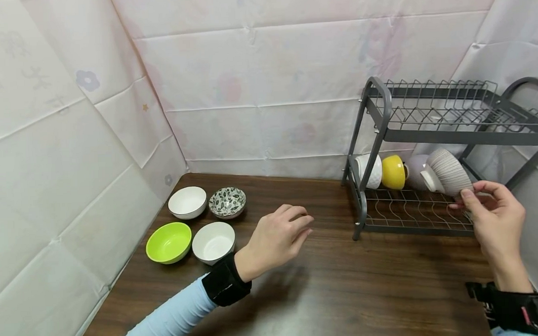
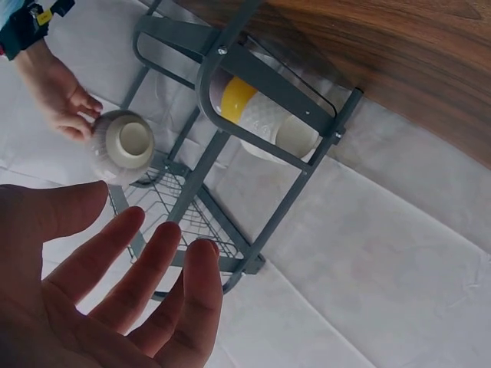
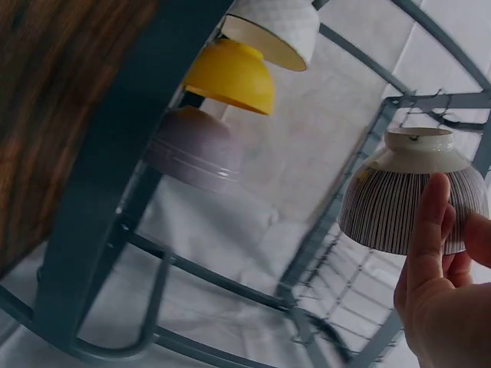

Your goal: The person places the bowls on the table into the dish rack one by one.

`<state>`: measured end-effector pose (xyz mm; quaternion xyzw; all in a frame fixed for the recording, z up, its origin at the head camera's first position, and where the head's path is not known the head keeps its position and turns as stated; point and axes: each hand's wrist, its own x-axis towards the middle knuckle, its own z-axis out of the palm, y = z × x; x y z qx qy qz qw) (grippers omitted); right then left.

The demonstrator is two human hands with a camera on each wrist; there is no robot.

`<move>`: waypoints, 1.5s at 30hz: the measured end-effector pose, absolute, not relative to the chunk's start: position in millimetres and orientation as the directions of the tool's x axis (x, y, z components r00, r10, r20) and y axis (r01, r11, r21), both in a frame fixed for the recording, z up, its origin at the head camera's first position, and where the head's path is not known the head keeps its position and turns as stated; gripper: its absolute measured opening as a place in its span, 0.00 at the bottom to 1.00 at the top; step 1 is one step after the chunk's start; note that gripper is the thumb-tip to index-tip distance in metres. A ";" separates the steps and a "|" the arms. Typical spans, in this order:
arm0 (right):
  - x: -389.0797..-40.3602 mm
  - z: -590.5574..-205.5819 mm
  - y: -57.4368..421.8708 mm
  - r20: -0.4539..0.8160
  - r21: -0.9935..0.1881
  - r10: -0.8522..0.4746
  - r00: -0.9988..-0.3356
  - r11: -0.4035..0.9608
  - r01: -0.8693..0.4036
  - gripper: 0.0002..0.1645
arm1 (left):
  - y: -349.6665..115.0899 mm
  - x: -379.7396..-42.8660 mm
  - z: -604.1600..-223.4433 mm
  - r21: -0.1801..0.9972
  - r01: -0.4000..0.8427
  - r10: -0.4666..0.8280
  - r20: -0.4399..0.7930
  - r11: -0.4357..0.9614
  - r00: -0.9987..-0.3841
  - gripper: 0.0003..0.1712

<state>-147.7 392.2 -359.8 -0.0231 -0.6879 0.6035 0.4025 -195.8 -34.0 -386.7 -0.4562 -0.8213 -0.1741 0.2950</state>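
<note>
My right hand [image 1: 499, 214] pinches the rim of a bowl with thin dark stripes [image 1: 449, 171] at the lower tier of the dish rack [image 1: 446, 136]. In the right wrist view the striped bowl [image 3: 418, 195] has its pale foot upward, with fingers [image 3: 430, 230] against its side. Left of it on the lower tier stand a lilac bowl [image 1: 416, 170], a yellow bowl [image 1: 392, 172] and a white textured bowl [image 1: 370, 170], tipped on their sides. My left hand [image 1: 276, 237] hovers above the table, fingers loosely bent, holding nothing.
On the wooden table's [image 1: 335, 284] left side sit a white bowl [image 1: 187, 202], a leaf-patterned bowl [image 1: 227, 203], a green bowl [image 1: 169, 242] and another white bowl [image 1: 214, 242]. The rack's upper wire tier overhangs the right hand's area. Pale cloth [image 1: 257, 79] hangs behind and at both sides.
</note>
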 end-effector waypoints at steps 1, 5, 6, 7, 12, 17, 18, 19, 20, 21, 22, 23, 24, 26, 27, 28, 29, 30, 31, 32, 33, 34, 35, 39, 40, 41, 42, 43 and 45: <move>-151.8 -359.4 396.8 0.499 -0.858 0.535 -0.682 0.190 -0.478 0.07 | -33.7 -196.0 -387.0 0.017 0.852 0.646 0.644 0.523 -0.410 0.11; -168.3 -358.2 415.6 0.384 -0.875 0.589 -0.711 -0.013 -0.483 0.07 | -32.6 -196.7 -387.9 0.029 0.846 0.636 0.646 0.532 -0.421 0.12; -172.1 -357.8 420.8 0.355 -0.884 0.595 -0.721 -0.037 -0.466 0.06 | -32.5 -196.7 -388.3 0.033 0.845 0.633 0.646 0.534 -0.426 0.12; -176.0 -357.9 426.1 0.331 -0.891 0.598 -0.730 -0.057 -0.451 0.06 | -32.3 -196.7 -388.7 0.037 0.844 0.631 0.647 0.536 -0.429 0.12; -193.0 -358.2 451.4 0.254 -0.891 0.563 -0.786 -0.180 -0.417 0.05 | -30.6 -197.3 -392.2 0.059 0.845 0.622 0.649 0.532 -0.437 0.11; -207.9 -358.0 470.7 0.173 -0.885 0.525 -0.833 -0.287 -0.365 0.04 | -25.8 -200.1 -396.0 0.087 0.845 0.621 0.639 0.527 -0.454 0.13; -210.9 -358.3 474.6 0.157 -0.881 0.514 -0.843 -0.313 -0.354 0.03 | -24.3 -201.0 -397.1 0.089 0.845 0.626 0.632 0.528 -0.457 0.13; -213.7 -358.6 478.2 0.142 -0.877 0.503 -0.853 -0.335 -0.343 0.03 | -22.2 -201.9 -398.0 0.091 0.845 0.630 0.626 0.527 -0.460 0.14; -216.3 -358.9 481.8 0.130 -0.869 0.489 -0.863 -0.364 -0.337 0.03 | -19.8 -202.7 -399.0 0.097 0.847 0.634 0.620 0.523 -0.462 0.15; -219.0 -359.3 485.3 0.120 -0.858 0.475 -0.872 -0.392 -0.332 0.03 | -16.9 -203.6 -399.8 0.100 0.849 0.639 0.614 0.519 -0.463 0.16; -221.6 -359.8 488.5 0.107 -0.850 0.466 -0.878 -0.416 -0.324 0.04 | -13.6 -204.6 -400.8 0.102 0.850 0.645 0.605 0.517 -0.466 0.17; -224.1 -360.3 491.2 0.097 -0.846 0.460 -0.883 -0.429 -0.316 0.04 | -10.2 -205.6 -401.6 0.107 0.852 0.652 0.597 0.512 -0.467 0.19; -226.6 -361.1 493.9 0.083 -0.841 0.454 -0.887 -0.446 -0.307 0.04 | -6.4 -206.9 -403.0 0.112 0.855 0.660 0.588 0.507 -0.468 0.20; -231.4 -363.0 498.1 0.053 -0.837 0.448 -0.892 -0.468 -0.285 0.05 | 1.1 -209.0 -404.4 0.134 0.856 0.676 0.557 0.499 -0.482 0.22; -233.9 -364.1 500.0 0.038 -0.835 0.444 -0.895 -0.478 -0.273 0.05 | 5.1 -210.3 -405.1 0.143 0.855 0.685 0.539 0.499 -0.490 0.23; -236.2 -365.3 501.7 0.019 -0.836 0.440 -0.898 -0.486 -0.256 0.05 | 9.4 -212.1 -406.1 0.154 0.853 0.693 0.520 0.500 -0.500 0.24; -238.3 -366.6 503.3 0.000 -0.836 0.434 -0.901 -0.494 -0.238 0.05 | 13.8 -214.0 -407.0 0.165 0.850 0.700 0.500 0.500 -0.509 0.26; -240.4 -367.7 504.9 -0.022 -0.834 0.429 -0.903 -0.505 -0.220 0.05 | 18.5 -216.3 -407.9 0.174 0.847 0.707 0.482 0.502 -0.518 0.27; -242.4 -368.6 506.4 -0.042 -0.833 0.426 -0.904 -0.514 -0.203 0.05 | 23.4 -218.6 -408.3 0.186 0.844 0.714 0.461 0.503 -0.527 0.28; -244.4 -369.4 508.2 -0.060 -0.829 0.420 -0.905 -0.527 -0.190 0.05 | 28.7 -221.3 -408.9 0.192 0.843 0.721 0.445 0.502 -0.531 0.29; -246.1 -369.7 510.0 -0.081 -0.823 0.417 -0.905 -0.540 -0.175 0.04 | 34.1 -224.1 -409.4 0.192 0.844 0.730 0.431 0.501 -0.531 0.30; -247.7 -369.5 511.8 -0.106 -0.816 0.416 -0.903 -0.555 -0.160 0.04 | 39.6 -227.1 -410.0 0.188 0.847 0.740 0.419 0.497 -0.527 0.32; -249.3 -369.1 513.5 -0.127 -0.809 0.417 -0.900 -0.569 -0.149 0.04 | 44.7 -229.9 -410.3 0.180 0.851 0.750 0.407 0.493 -0.520 0.33; -255.7 -365.1 519.3 -0.203 -0.774 0.420 -0.885 -0.622 -0.118 0.08 | 63.9 -240.0 -412.4 0.137 0.874 0.799 0.359 0.466 -0.482 0.37; -257.5 -364.1 520.6 -0.220 -0.767 0.415 -0.883 -0.633 -0.107 0.10 | 68.1 -242.2 -413.1 0.126 0.877 0.808 0.346 0.463 -0.476 0.38; -259.2 -363.3 521.6 -0.233 -0.765 0.408 -0.883 -0.637 -0.093 0.12 | 72.2 -244.0 -413.7 0.117 0.880 0.816 0.333 0.461 -0.472 0.38; -260.9 -362.8 522.6 -0.244 -0.765 0.398 -0.884 -0.640 -0.077 0.14 | 76.1 -245.7 -414.1 0.112 0.881 0.823 0.320 0.459 -0.470 0.39; -262.5 -362.5 523.7 -0.256 -0.767 0.385 -0.887 -0.639 -0.057 0.16 | 79.7 -247.0 -414.4 0.107 0.882 0.828 0.309 0.459 -0.468 0.39; -265.8 -362.6 526.1 -0.276 -0.767 0.348 -0.896 -0.641 -0.013 0.19 | 86.4 -249.4 -415.1 0.100 0.882 0.835 0.288 0.461 -0.469 0.39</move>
